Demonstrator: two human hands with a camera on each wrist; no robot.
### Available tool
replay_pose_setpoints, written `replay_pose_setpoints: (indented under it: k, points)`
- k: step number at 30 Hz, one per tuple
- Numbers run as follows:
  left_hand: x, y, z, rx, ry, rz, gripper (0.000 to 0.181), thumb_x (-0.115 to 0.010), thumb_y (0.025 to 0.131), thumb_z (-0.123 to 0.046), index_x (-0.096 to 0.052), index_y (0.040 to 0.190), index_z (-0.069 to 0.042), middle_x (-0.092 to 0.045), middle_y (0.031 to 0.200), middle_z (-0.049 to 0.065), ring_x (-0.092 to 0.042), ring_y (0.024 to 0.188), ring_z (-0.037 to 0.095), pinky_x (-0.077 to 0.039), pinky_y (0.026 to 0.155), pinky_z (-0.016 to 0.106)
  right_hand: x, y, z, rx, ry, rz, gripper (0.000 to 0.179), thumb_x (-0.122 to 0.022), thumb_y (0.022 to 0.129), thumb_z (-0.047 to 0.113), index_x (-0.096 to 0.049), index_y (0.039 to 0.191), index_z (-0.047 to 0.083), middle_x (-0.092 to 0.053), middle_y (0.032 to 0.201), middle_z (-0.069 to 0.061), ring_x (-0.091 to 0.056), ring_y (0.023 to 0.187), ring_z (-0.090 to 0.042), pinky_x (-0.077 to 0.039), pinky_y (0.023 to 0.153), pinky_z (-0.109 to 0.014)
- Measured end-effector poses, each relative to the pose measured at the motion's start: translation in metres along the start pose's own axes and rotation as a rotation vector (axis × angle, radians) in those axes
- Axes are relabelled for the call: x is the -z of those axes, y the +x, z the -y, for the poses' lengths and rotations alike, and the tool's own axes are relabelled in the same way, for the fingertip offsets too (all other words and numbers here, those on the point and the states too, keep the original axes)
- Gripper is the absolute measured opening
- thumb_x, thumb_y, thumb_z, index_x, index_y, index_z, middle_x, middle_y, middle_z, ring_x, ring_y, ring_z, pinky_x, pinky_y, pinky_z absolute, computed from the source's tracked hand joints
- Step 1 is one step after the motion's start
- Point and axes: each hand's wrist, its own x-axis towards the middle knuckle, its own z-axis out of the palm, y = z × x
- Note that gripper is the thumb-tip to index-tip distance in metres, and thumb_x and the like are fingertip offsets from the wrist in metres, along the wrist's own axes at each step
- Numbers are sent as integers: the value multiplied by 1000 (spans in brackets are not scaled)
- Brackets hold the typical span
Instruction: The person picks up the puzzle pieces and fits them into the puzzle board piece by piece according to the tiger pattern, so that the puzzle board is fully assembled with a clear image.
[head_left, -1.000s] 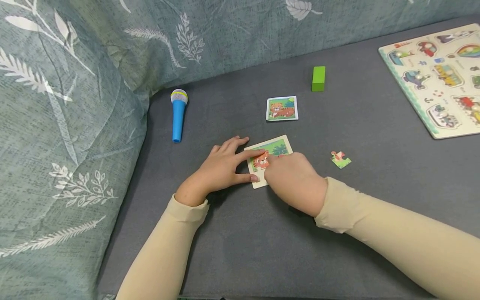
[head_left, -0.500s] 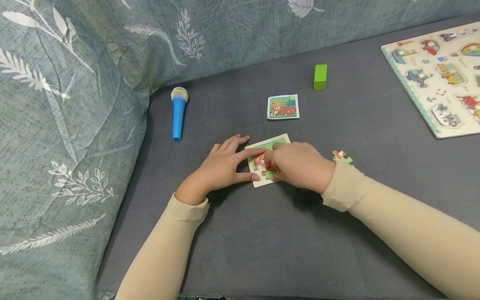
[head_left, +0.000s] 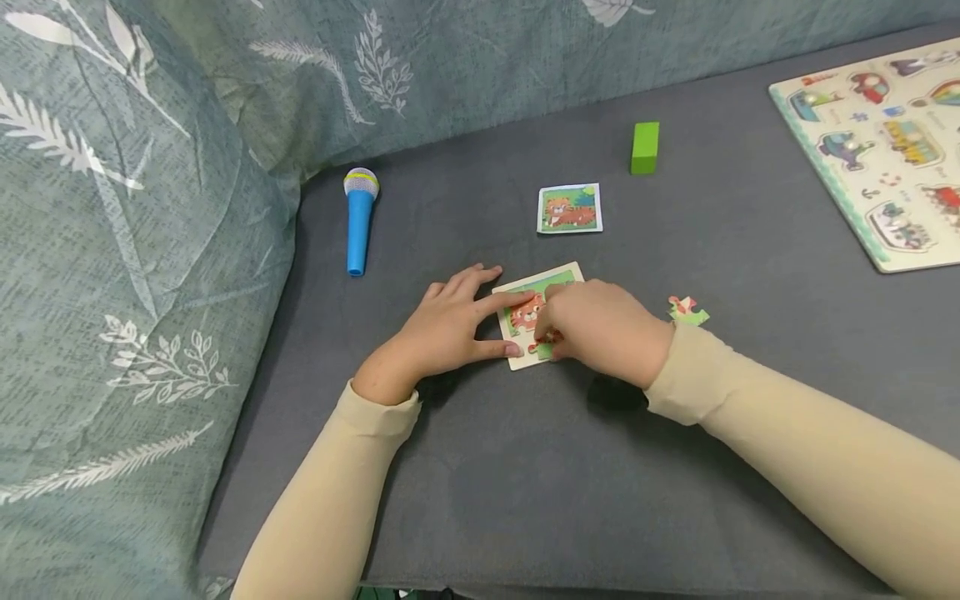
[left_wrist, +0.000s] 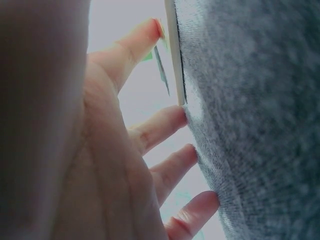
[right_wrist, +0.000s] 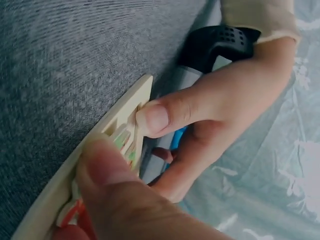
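A small wooden puzzle board (head_left: pixel 517 364) with a tiger picture lies tilted between the hands in the head view. My left hand (head_left: pixel 438 337) is spread at its left side, index finger across the picture and thumb at the lower left corner. In the left wrist view, the index fingertip presses the board (left_wrist: pixel 174 60) and the other fingers meet the cloth. My right hand (head_left: pixel 607 333) pinches a red and green puzzle piece (head_left: pixel 544 351) at the board's lower part, hiding the right side. Another puzzle piece (head_left: pixel 686 311) lies loose beside the right cuff.
Behind the board lies a tiger picture card (head_left: pixel 569 208). A green block (head_left: pixel 645 148) stands farther back, a blue toy microphone (head_left: pixel 359 221) lies at left, and a large vehicle puzzle board (head_left: pixel 870 179) at right. A leaf-patterned curtain (head_left: pixel 480 75) borders the table.
My right hand has shifted right and turned, uncovering the red and green piece at its fingertips. The left hand holds its place on the board. The head view has tipped slightly.
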Motion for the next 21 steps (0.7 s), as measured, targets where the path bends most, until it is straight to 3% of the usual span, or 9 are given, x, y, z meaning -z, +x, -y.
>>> replay_pose_setpoints:
  k: [7, 21]
  points:
    - [1, -1, 0, 2, 0, 5, 74, -70, 96, -59, -43, 161, -37, -24, 171, 11, -16, 158, 31, -23, 117, 55, -1, 4, -11, 9, 141, 23, 22, -93, 78, 7, -81, 97, 10, -68, 89, -1, -64, 81, -19, -55, 76, -38]
    - [1, 2, 0, 4, 13, 13, 73, -68, 96, -61, -44, 161, -37, -24, 170, 11, -16, 158, 32, -23, 117, 54, 3, 13, -30, 100, 300, 68, 24, -95, 76, 4, -75, 88, 10, -66, 78, 4, -61, 72, -11, -53, 71, -33]
